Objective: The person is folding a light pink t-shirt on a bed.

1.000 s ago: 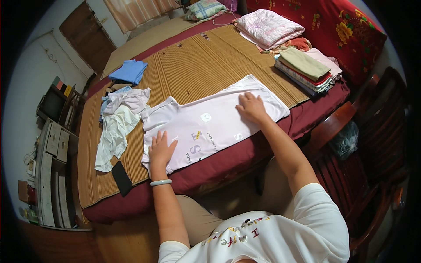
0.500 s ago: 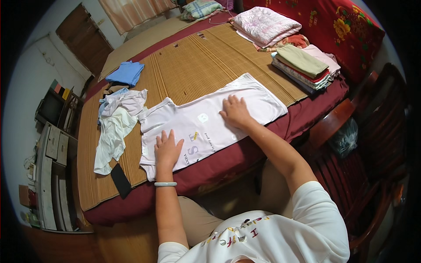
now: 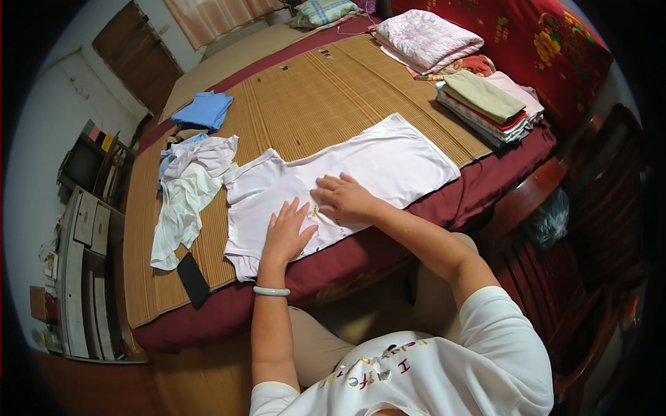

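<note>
A pale pink T-shirt (image 3: 388, 163) lies spread flat along the near edge of the bed, its sleeves toward the left and its hem at the right. My left hand (image 3: 286, 232) rests flat on the shirt's chest area with the fingers spread. Close beside it, my right hand (image 3: 343, 199) also lies on the cloth, palm down and fingers out. Between and under the hands only bits of the print show; the rest of it is covered. A pale bangle (image 3: 271, 292) circles my left wrist.
Left of the shirt are crumpled white clothes (image 3: 184, 201), a black phone-like slab (image 3: 193, 280) and a folded blue garment (image 3: 202, 111). A stack of folded clothes (image 3: 484, 104) and a folded quilt (image 3: 429, 40) sit at the right on the bamboo mat (image 3: 312, 90). A wooden chair (image 3: 531, 194) stands right of the bed.
My right hand has slid left and slightly nearer across the shirt, toward my left hand. My left hand has shifted a little to the right. The shirt lies in the same spread.
</note>
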Available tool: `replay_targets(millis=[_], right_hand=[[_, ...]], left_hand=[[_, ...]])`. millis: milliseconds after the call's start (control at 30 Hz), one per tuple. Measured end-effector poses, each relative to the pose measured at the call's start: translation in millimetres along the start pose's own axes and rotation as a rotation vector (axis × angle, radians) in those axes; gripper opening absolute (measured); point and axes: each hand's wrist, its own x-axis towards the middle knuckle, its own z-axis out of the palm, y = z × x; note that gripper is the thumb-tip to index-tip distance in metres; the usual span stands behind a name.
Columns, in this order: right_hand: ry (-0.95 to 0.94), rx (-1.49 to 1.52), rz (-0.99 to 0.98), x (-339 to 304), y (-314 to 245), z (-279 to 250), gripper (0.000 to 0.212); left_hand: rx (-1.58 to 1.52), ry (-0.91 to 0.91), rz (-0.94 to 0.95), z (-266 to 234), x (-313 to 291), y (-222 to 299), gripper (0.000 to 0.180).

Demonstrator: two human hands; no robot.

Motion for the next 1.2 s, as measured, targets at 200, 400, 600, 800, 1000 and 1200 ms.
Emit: replay_targets(millis=[200,400,600,800,1000,1200], right_hand=[[0.103,-0.191,0.328,-16,56,-29,0.057],[0.15,-0.326,0.702,-38,101,-64,0.062],[0.114,-0.426,0.8,-43,108,-69,0.068],[0.028,-0.246,0.507,-19,43,-38,0.062],[0.006,-0.059,-0.04,-10,-11,6,0.049],[-0.031,-0.065,0.047,-10,0,-4,0.055]], left_hand=[[0.081,0.0,-0.336,-14,-6,-35,0.072],[0.106,0.047,-0.471,-20,-24,-84,0.073],[0.136,0.061,-0.518,-17,-16,-66,0.073],[0.122,0.029,-0.339,-7,-2,-15,0.071],[0.039,0.01,0.004,15,9,18,0.069],[0.08,-0.024,-0.06,4,2,11,0.067]])
